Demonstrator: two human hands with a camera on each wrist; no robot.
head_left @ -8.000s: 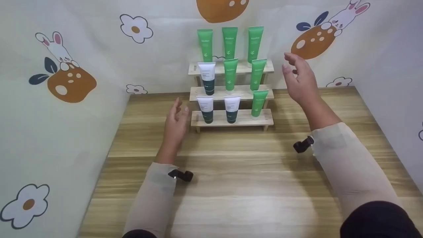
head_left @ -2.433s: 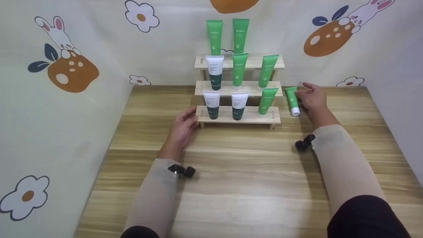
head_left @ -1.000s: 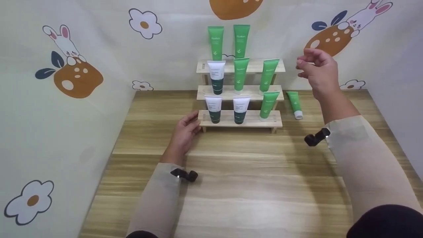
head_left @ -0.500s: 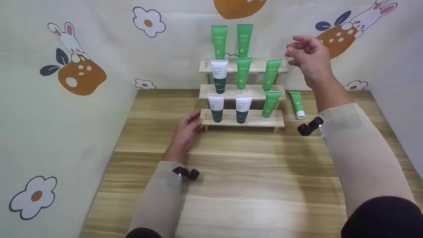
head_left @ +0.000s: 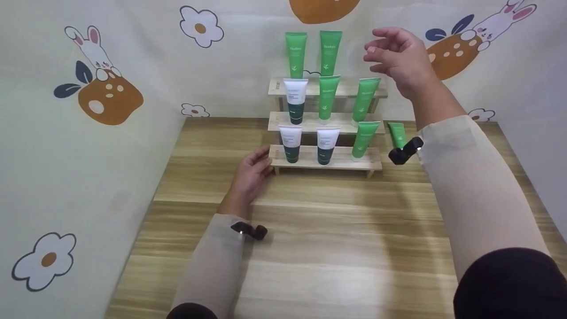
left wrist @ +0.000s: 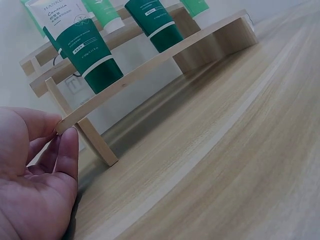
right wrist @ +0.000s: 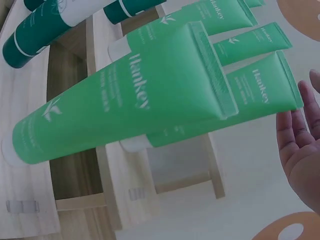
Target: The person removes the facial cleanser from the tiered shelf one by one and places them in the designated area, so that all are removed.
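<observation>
The left hand (head_left: 249,175) pinches the three-tiered pale wooden rack (head_left: 308,157) at its lower left end; the right hand (head_left: 402,58) (loosely bent, holding nothing) hovers beside the rack's top tier.

Three-tier wooden rack (head_left: 311,121) of tubes (head_left: 328,97).
Left hand (head_left: 249,176) touches the bottom shelf's (head_left: 308,157) left end; right hand (head_left: 402,62) hovers near the top shelf (head_left: 348,89).

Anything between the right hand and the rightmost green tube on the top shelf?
Nothing visible. In the head view, only backdrop shows between the right hand and that green tube. The rightmost tube on the middle shelf, also green, stands lower, below that line.
</observation>
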